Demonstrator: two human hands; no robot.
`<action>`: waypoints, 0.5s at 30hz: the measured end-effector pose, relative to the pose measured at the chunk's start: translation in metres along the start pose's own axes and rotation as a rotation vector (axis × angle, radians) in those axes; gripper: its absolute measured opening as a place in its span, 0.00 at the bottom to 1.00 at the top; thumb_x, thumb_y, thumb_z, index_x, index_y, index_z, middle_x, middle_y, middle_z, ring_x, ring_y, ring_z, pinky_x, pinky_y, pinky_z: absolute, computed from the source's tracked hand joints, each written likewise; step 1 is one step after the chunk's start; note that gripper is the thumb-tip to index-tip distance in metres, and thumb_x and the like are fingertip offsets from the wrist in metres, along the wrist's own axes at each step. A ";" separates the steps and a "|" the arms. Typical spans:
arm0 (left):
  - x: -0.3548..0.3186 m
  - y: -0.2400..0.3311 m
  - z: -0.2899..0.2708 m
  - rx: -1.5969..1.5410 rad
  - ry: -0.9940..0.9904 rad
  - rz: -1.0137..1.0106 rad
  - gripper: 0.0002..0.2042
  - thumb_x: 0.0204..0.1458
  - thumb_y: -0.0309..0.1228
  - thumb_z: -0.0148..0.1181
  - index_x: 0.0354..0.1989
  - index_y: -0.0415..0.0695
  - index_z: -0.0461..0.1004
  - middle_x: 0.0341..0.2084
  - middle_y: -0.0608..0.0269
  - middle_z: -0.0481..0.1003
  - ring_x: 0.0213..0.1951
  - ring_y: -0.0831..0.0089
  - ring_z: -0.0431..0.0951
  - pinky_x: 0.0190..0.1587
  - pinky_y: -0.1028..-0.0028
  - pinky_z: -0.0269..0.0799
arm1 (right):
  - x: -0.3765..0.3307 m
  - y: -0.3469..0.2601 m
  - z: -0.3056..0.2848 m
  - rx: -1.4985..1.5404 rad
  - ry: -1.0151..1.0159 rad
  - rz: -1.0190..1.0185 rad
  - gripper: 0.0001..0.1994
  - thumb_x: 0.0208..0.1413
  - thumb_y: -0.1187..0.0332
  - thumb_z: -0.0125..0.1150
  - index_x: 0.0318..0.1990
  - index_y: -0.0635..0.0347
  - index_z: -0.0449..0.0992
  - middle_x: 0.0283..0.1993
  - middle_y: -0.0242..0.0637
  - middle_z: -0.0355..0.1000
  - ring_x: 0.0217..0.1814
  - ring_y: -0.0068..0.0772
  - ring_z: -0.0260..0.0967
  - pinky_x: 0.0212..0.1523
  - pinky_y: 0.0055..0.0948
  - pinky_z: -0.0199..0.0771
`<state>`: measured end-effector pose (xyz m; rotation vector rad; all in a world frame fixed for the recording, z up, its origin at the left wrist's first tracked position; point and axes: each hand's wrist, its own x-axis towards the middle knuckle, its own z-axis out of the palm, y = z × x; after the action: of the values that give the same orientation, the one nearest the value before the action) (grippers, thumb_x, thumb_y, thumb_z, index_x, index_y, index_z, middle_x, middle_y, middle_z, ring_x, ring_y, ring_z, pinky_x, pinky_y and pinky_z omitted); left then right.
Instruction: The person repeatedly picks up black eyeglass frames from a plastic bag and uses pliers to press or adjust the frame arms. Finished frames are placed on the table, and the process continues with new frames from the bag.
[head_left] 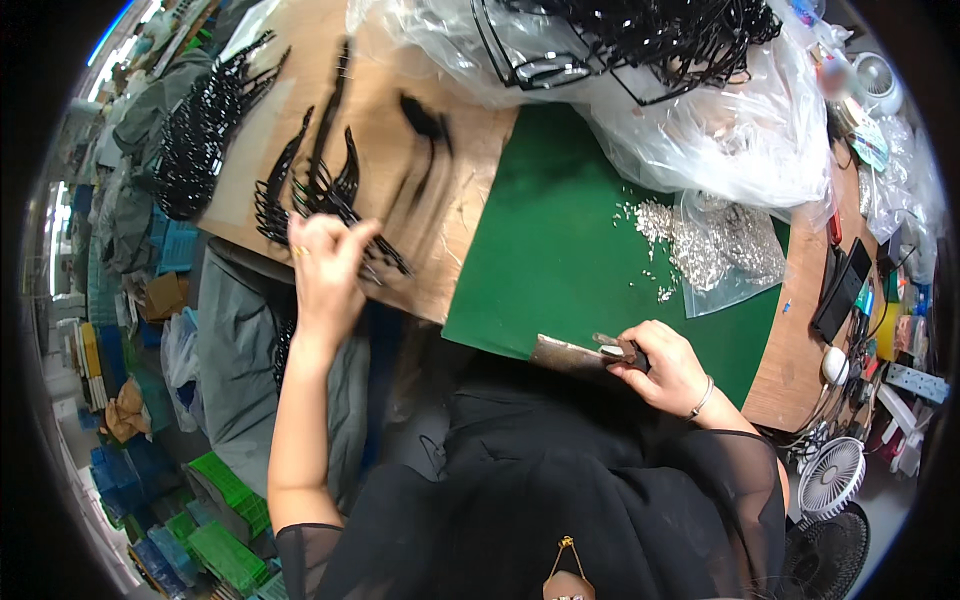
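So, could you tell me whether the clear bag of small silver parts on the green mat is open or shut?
Open: the clear bag lies flat, and small silver parts have spilled from its mouth onto the green mat.

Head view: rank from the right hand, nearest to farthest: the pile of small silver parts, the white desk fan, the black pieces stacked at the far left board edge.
From the right hand, low on the green mat:
1. Pile of small silver parts, up and slightly right, on the mat and clear bag.
2. White desk fan, lower right, beyond the table edge.
3. Stacked black pieces, far upper left.
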<state>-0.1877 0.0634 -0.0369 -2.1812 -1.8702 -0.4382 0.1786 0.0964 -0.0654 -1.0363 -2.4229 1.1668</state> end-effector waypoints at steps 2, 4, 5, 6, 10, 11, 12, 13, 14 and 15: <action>0.007 -0.063 0.020 0.107 0.178 -0.058 0.15 0.35 0.19 0.51 0.34 0.46 0.73 0.28 0.62 0.64 0.39 0.62 0.66 0.55 0.52 0.48 | 0.002 -0.001 0.005 0.005 0.002 -0.026 0.11 0.39 0.69 0.63 0.30 0.58 0.68 0.26 0.37 0.65 0.30 0.41 0.63 0.33 0.32 0.63; -0.009 -0.127 0.039 0.103 0.188 -0.180 0.13 0.36 0.18 0.49 0.31 0.45 0.73 0.30 0.61 0.66 0.41 0.62 0.66 0.55 0.55 0.48 | 0.007 0.003 0.008 0.012 -0.020 -0.054 0.10 0.39 0.70 0.63 0.30 0.58 0.68 0.26 0.38 0.65 0.31 0.41 0.63 0.33 0.32 0.63; -0.015 -0.147 0.049 0.126 0.145 -0.241 0.12 0.36 0.18 0.47 0.29 0.45 0.74 0.30 0.60 0.66 0.41 0.61 0.66 0.55 0.56 0.49 | 0.007 0.002 0.005 0.019 -0.048 -0.050 0.10 0.40 0.69 0.62 0.30 0.58 0.68 0.27 0.38 0.65 0.32 0.41 0.64 0.34 0.32 0.64; -0.023 -0.157 0.055 0.144 0.089 -0.302 0.11 0.36 0.19 0.46 0.27 0.44 0.74 0.30 0.60 0.67 0.42 0.61 0.66 0.55 0.58 0.49 | 0.005 0.002 0.003 0.024 -0.053 -0.028 0.10 0.40 0.68 0.62 0.30 0.58 0.68 0.27 0.38 0.65 0.32 0.41 0.64 0.34 0.32 0.64; -0.009 -0.144 0.056 0.162 0.122 -0.285 0.09 0.37 0.21 0.46 0.25 0.41 0.73 0.29 0.56 0.68 0.41 0.60 0.66 0.46 0.66 0.57 | -0.003 0.004 -0.002 0.022 -0.013 0.040 0.10 0.42 0.67 0.60 0.31 0.58 0.68 0.29 0.39 0.67 0.34 0.42 0.65 0.35 0.34 0.65; -0.010 -0.146 0.050 0.131 0.084 -0.245 0.09 0.35 0.20 0.46 0.25 0.42 0.72 0.28 0.56 0.68 0.40 0.59 0.67 0.47 0.65 0.58 | 0.000 0.006 -0.002 0.015 -0.007 0.038 0.10 0.42 0.67 0.60 0.31 0.59 0.68 0.29 0.40 0.67 0.34 0.42 0.65 0.35 0.34 0.65; -0.009 -0.154 0.051 0.077 0.051 -0.189 0.10 0.33 0.19 0.46 0.24 0.43 0.72 0.27 0.57 0.68 0.40 0.59 0.68 0.47 0.64 0.58 | -0.001 0.005 -0.004 -0.005 0.011 0.058 0.10 0.42 0.67 0.60 0.31 0.59 0.68 0.29 0.40 0.67 0.34 0.43 0.65 0.36 0.34 0.65; -0.017 -0.160 0.047 0.066 0.072 -0.140 0.09 0.31 0.19 0.46 0.23 0.42 0.71 0.27 0.57 0.68 0.39 0.58 0.68 0.47 0.64 0.59 | 0.001 0.003 -0.007 -0.009 -0.012 0.078 0.11 0.43 0.66 0.59 0.32 0.60 0.68 0.29 0.42 0.67 0.35 0.44 0.66 0.36 0.36 0.66; -0.027 -0.163 0.041 0.112 0.111 -0.085 0.10 0.31 0.18 0.45 0.24 0.39 0.71 0.26 0.54 0.68 0.38 0.55 0.68 0.43 0.65 0.61 | 0.002 0.001 -0.012 0.019 -0.040 0.121 0.11 0.44 0.65 0.59 0.33 0.61 0.68 0.29 0.43 0.68 0.34 0.44 0.67 0.35 0.35 0.66; -0.037 -0.167 0.032 0.093 0.019 -0.169 0.10 0.31 0.18 0.44 0.25 0.38 0.71 0.27 0.54 0.68 0.39 0.55 0.68 0.45 0.65 0.61 | 0.003 -0.001 -0.017 0.049 -0.021 0.125 0.11 0.44 0.65 0.59 0.32 0.61 0.68 0.29 0.43 0.68 0.33 0.43 0.67 0.34 0.34 0.66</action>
<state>-0.3552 0.0673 -0.0827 -1.9618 -2.0305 -0.3925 0.1849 0.1077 -0.0539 -1.1811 -2.3620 1.2760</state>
